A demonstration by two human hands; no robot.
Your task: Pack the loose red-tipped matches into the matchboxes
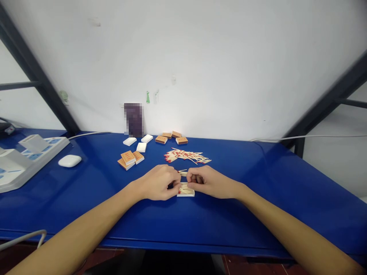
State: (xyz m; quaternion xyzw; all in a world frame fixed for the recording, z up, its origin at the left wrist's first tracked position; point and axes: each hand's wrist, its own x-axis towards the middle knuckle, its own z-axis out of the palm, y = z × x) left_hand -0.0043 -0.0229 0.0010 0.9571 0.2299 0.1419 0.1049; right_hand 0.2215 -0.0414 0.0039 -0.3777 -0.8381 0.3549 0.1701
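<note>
A small white matchbox tray (186, 193) lies on the blue table (258, 214), partly filled with matches. My left hand (159, 182) and my right hand (208, 181) meet over it, fingers curled and pinching a small bundle of matches (182, 173) between them. Just behind my hands a loose pile of red-tipped matches (186, 156) is spread on the table.
Two orange matchbox sleeves (130, 159) sit left of the pile, three white trays (138, 142) behind them, three more orange boxes (171, 137) near the wall. A white earbud case (69, 160) and a white power strip (25, 156) lie at the left. A blurred dark object (133, 120) leans on the wall.
</note>
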